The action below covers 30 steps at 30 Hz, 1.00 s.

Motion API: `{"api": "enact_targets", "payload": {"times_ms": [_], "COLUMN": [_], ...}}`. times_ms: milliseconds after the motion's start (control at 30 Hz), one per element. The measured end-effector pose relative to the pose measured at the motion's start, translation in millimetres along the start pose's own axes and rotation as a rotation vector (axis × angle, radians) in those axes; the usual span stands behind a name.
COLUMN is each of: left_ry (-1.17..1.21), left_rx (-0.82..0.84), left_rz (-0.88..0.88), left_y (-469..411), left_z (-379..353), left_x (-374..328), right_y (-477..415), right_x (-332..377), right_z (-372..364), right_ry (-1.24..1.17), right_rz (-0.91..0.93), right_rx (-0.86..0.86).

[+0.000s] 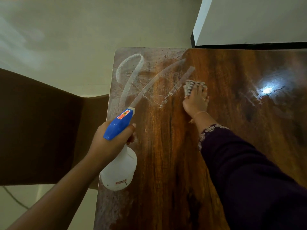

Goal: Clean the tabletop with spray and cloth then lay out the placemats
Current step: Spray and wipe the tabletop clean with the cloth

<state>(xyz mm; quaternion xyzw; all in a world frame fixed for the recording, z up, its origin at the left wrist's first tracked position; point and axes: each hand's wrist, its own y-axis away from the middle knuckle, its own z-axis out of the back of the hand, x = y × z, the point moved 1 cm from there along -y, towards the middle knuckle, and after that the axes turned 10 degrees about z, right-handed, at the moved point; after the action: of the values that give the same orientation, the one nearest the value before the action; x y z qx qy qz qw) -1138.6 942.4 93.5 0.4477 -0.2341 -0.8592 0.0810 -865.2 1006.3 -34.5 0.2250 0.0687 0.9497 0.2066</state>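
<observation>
Item: tabletop cleaning, wiping stage; placemats not in view.

Left hand (109, 138): fingers wrapped tight round the neck of the spray bottle (118, 155), one fingertip curled near the trigger under the blue head. The bottle hangs over the table's left edge, nozzle pointing away from the fingers toward the dusty far corner.

Right hand (196, 99): fingers spread flat and pressing down on a bunched cloth (193, 86), which pokes out just past the fingertips. Nothing else held. Dark sleeve (240, 163) lies across the near part of the table.

Table (174, 146): brown wood grain. Right of the wiping fingers it looks glossy, with a bright lamp reflection. Left of and beyond them it is greyish, covered in pale film, specks and curved white swipe marks. A pale strip also runs down the left edge below the bottle.

Risks, as judged:
- Crumbs of residue lie just left of the cloth; a dry or loaded cloth may only push them about and leave streaks.
- The bottle is tilted over the edge; a stray squeeze could wet the floor or the brown chair (41, 130) beside it.
- The sleeve may drag through damp wood.
- The left edge strip is easy to miss before mats go down.
</observation>
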Motion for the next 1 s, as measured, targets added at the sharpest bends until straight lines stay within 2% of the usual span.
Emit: {"api": "enact_targets", "payload": {"times_ms": [167, 300, 400, 500, 600, 667, 733, 833, 933, 1000], "left_ry": [-0.012, 0.029, 0.009, -0.009, -0.015, -0.044, -0.064, -0.024, 0.03, 0.055], "left_rx": [-0.014, -0.023, -0.039, -0.004, 0.014, 0.017, 0.035, 0.075, 0.08, 0.048], "left_rz": [0.097, 0.12, 0.064, 0.037, 0.062, 0.066, 0.082, 0.141, 0.14, 0.069], "left_y": [-10.3, -20.0, -19.3, -20.5, -23.9, -27.6, -35.1, -50.6, -58.9, -58.9], "left_z": [1.3, 5.8, 11.7, 18.0, 20.5, 19.0, 16.3, 12.8, 5.1, 2.4], "left_x": [8.4, 11.5, 9.3, 8.2, 9.8, 10.0, 11.5, 14.6, 7.0, -3.4], "right_y": [23.0, 58.7, 58.2, 26.3, -13.9, -27.9, -27.1, -3.3, 22.3, 24.9], "right_x": [86.1, 73.6, 22.6, -23.2, -21.1, 6.5, 43.2, 85.2, 83.6, 60.7], "right_z": [-45.7, -53.6, -33.1, -5.7, 5.5, -2.7, -17.1, -42.7, -51.6, -43.7], "right_ry": [0.077, 0.125, 0.079, 0.015, 0.011, 0.035, 0.072, 0.122, 0.158, 0.188], "right_rz": [0.455, 0.66, 0.622, 0.35, 0.098, 0.056, 0.157, 0.406, 0.601, 0.659], "right_rx": [0.127, 0.165, 0.1, -0.019, -0.067, -0.067, -0.041, 0.005, 0.076, 0.109]}}
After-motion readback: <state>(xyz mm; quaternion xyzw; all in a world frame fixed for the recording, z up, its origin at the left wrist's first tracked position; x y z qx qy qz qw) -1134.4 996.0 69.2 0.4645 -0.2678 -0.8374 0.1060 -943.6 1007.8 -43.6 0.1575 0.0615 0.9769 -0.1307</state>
